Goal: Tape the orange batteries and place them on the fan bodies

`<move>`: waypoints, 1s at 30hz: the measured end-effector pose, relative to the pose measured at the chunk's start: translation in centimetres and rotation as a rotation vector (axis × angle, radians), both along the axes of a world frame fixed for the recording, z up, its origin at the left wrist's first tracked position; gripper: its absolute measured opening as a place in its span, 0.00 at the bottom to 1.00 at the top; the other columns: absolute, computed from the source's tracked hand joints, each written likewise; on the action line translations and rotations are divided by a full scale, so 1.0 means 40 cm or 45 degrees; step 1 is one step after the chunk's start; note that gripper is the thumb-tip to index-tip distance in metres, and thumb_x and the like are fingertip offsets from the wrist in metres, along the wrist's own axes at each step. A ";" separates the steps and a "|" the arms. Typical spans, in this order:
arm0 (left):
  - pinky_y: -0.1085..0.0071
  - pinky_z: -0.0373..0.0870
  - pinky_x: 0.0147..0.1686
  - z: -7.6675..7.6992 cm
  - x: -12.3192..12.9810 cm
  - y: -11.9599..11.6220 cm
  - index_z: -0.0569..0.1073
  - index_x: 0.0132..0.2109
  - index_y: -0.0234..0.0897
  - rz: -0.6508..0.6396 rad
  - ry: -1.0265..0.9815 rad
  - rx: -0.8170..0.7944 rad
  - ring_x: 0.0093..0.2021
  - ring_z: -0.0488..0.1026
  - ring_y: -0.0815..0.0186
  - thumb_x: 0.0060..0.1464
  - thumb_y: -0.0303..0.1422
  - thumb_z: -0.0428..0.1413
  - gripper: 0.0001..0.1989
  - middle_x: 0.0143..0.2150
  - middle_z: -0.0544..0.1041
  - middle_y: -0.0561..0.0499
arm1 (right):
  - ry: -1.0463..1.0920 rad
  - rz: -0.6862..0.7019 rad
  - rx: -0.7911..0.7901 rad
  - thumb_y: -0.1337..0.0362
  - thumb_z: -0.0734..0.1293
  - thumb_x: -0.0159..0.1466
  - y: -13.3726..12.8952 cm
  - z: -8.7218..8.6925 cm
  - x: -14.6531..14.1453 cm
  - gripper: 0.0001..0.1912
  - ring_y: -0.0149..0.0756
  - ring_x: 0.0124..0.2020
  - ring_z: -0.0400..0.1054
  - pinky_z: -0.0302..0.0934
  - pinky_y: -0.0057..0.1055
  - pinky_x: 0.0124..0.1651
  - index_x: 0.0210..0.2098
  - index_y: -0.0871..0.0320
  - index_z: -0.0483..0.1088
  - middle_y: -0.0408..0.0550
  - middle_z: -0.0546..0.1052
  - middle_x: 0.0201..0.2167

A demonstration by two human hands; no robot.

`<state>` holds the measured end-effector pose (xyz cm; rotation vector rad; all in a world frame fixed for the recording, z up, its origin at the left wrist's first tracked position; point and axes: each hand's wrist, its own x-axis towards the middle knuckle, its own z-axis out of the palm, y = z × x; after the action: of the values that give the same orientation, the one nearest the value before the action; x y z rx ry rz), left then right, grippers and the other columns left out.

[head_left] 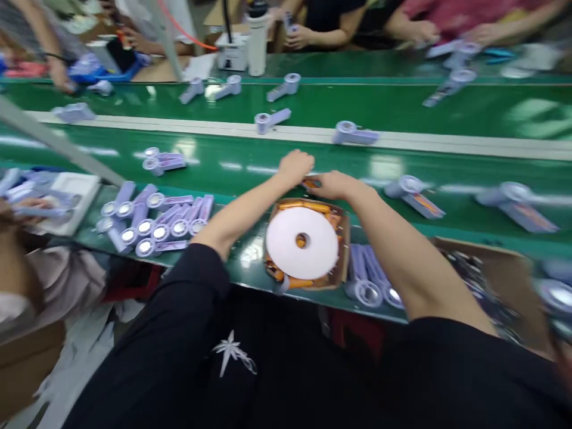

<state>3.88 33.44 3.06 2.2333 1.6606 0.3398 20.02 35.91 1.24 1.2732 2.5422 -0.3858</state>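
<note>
Both my hands are close together over the near edge of the green belt, just beyond a cardboard box (345, 262). My left hand (296, 167) has its fingers curled downward; what they grip is hidden behind the hand. In my right hand (338, 184) is a small orange part (311, 183), pinched at the fingertips and partly covered. Below the hands, a white roll (286, 244) with a round centre hole lies on top of the box. Orange cylinders (304, 283) show around its rim. Lilac handheld fan housings (369, 286) lie under my right forearm.
More lilac fan housings (161, 229) cluster on the bench at left. Others ride on the green belt (232, 158), some with orange inside (415, 196). A carton of small parts (509, 268) stands at right. Co-workers' hands (299, 37) are across the line; another person sits at left.
</note>
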 end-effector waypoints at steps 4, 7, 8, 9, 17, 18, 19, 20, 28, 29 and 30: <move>0.50 0.60 0.75 0.045 -0.051 -0.201 0.80 0.64 0.43 -0.549 -0.071 0.010 0.73 0.69 0.47 0.61 0.40 0.66 0.25 0.67 0.79 0.39 | 0.607 -0.221 0.148 0.53 0.62 0.77 -0.187 0.113 0.196 0.26 0.52 0.62 0.78 0.70 0.46 0.67 0.68 0.53 0.77 0.53 0.83 0.63; 0.39 0.52 0.79 0.042 -0.113 -0.362 0.79 0.66 0.53 -0.824 0.007 -0.060 0.78 0.63 0.40 0.47 0.45 0.74 0.38 0.71 0.77 0.44 | 0.892 -0.448 0.059 0.46 0.62 0.75 -0.403 0.127 0.302 0.23 0.49 0.49 0.83 0.76 0.44 0.55 0.53 0.50 0.85 0.50 0.88 0.50; 0.35 0.53 0.78 0.038 -0.125 -0.406 0.78 0.66 0.54 -0.805 0.033 -0.053 0.78 0.62 0.38 0.45 0.43 0.75 0.40 0.73 0.75 0.44 | 0.938 -0.520 -0.030 0.44 0.63 0.74 -0.470 0.114 0.321 0.23 0.48 0.42 0.83 0.77 0.44 0.50 0.49 0.50 0.85 0.50 0.89 0.44; 0.32 0.55 0.77 0.033 -0.133 -0.442 0.78 0.67 0.54 -0.763 0.054 -0.030 0.78 0.62 0.35 0.45 0.41 0.74 0.40 0.74 0.74 0.43 | 0.980 -0.588 -0.138 0.43 0.65 0.73 -0.530 0.096 0.330 0.23 0.46 0.36 0.83 0.77 0.43 0.44 0.45 0.50 0.86 0.50 0.88 0.38; 0.32 0.61 0.76 -0.017 -0.193 -0.579 0.72 0.67 0.46 -0.343 -0.070 0.450 0.74 0.64 0.35 0.52 0.43 0.74 0.38 0.64 0.80 0.39 | 1.310 -0.397 -0.733 0.44 0.71 0.71 -0.748 -0.019 0.108 0.19 0.36 0.23 0.74 0.68 0.33 0.30 0.40 0.50 0.85 0.42 0.83 0.25; 0.32 0.62 0.75 -0.028 -0.216 -0.593 0.71 0.67 0.47 -0.266 -0.087 0.506 0.73 0.64 0.36 0.52 0.41 0.74 0.38 0.64 0.79 0.39 | 1.245 -0.243 -0.699 0.47 0.68 0.74 -0.747 -0.020 0.078 0.20 0.36 0.22 0.74 0.66 0.32 0.30 0.35 0.50 0.85 0.42 0.82 0.23; 0.32 0.63 0.74 -0.040 -0.242 -0.605 0.69 0.68 0.48 -0.181 -0.115 0.557 0.73 0.65 0.37 0.53 0.40 0.73 0.38 0.64 0.79 0.40 | 1.145 -0.085 -0.653 0.49 0.67 0.75 -0.737 -0.018 0.056 0.21 0.36 0.23 0.74 0.65 0.32 0.30 0.31 0.50 0.84 0.42 0.81 0.22; 0.33 0.65 0.73 -0.051 -0.269 -0.617 0.68 0.69 0.48 -0.090 -0.147 0.595 0.72 0.66 0.38 0.53 0.38 0.72 0.39 0.65 0.77 0.40 | 1.032 0.063 -0.611 0.51 0.69 0.75 -0.718 -0.015 0.043 0.20 0.37 0.24 0.75 0.63 0.32 0.30 0.30 0.49 0.84 0.41 0.82 0.22; 0.40 0.72 0.67 -0.110 -0.371 -0.690 0.66 0.71 0.46 0.228 -0.198 0.606 0.68 0.69 0.40 0.56 0.36 0.70 0.39 0.67 0.75 0.38 | 0.434 -0.104 0.148 0.65 0.62 0.78 -0.256 0.046 0.094 0.20 0.49 0.61 0.79 0.69 0.42 0.62 0.60 0.54 0.83 0.55 0.85 0.61; 0.39 0.70 0.68 -0.114 -0.367 -0.693 0.66 0.71 0.47 0.227 -0.197 0.617 0.67 0.70 0.40 0.55 0.36 0.69 0.39 0.66 0.75 0.39 | 0.244 -0.084 0.190 0.67 0.63 0.76 -0.203 0.045 0.092 0.20 0.50 0.61 0.78 0.69 0.42 0.62 0.61 0.54 0.82 0.57 0.84 0.61; 0.38 0.68 0.69 -0.117 -0.363 -0.695 0.66 0.71 0.47 0.225 -0.192 0.629 0.67 0.71 0.40 0.55 0.36 0.69 0.39 0.66 0.76 0.39 | 0.090 -0.044 0.195 0.67 0.66 0.75 -0.162 0.041 0.088 0.20 0.52 0.61 0.78 0.70 0.42 0.61 0.61 0.55 0.82 0.58 0.84 0.61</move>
<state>-10.62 5.63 -1.64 2.3111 1.8471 1.0366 23.53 29.44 2.88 1.3822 2.6560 -0.2508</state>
